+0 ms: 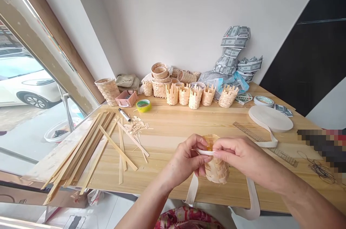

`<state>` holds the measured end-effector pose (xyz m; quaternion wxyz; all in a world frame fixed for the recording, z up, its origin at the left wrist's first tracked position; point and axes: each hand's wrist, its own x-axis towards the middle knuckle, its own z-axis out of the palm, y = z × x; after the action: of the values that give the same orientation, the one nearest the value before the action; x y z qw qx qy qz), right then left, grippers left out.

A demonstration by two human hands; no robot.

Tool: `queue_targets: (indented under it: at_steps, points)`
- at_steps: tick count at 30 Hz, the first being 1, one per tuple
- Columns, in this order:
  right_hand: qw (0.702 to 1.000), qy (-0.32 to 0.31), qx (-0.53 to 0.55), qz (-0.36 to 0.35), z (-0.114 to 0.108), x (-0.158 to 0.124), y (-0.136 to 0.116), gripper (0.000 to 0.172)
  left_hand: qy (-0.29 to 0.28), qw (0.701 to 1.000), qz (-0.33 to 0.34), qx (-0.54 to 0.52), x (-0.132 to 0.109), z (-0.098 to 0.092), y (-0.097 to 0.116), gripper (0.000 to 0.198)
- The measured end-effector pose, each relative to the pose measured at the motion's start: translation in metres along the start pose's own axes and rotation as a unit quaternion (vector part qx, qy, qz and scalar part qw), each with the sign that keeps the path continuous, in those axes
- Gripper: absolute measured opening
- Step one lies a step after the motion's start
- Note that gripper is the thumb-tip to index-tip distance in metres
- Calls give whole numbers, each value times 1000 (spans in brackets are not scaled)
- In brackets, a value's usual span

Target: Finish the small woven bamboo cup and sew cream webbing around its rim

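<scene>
A small woven wood-strip basket (217, 171) stands on the table near its front edge, partly hidden behind my hands. Along its rim runs a white fabric tape (204, 152), pinched between the fingers of my left hand (190, 155). My right hand (229, 149) grips the same tape just to the right, thumb and fingers closed. One length of the tape (191, 189) hangs down below my left hand. Another loop of it (252, 200) drops over the table edge under my right forearm.
Wood strips (81, 149) lie on the left beside a marker (124, 115) and wood scraps (139, 126). Several unfinished baskets (195, 98) line the back. To the right are a tape roll (270, 118), a clear ruler (248, 131) and tangled dark cord (320, 169).
</scene>
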<state>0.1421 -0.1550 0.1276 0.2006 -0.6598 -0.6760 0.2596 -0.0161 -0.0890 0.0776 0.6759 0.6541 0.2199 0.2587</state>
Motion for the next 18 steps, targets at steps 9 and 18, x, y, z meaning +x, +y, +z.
queue_targets:
  at_steps: [9,18]
  points:
    - [998,-53,-18,24,-12,-7,11,26,150,948,83,267,-13,-3,-25,29]
    - [997,-60,-26,38,-13,-9,16,27,-79,964,-70,-243,-9,-25,-6,25]
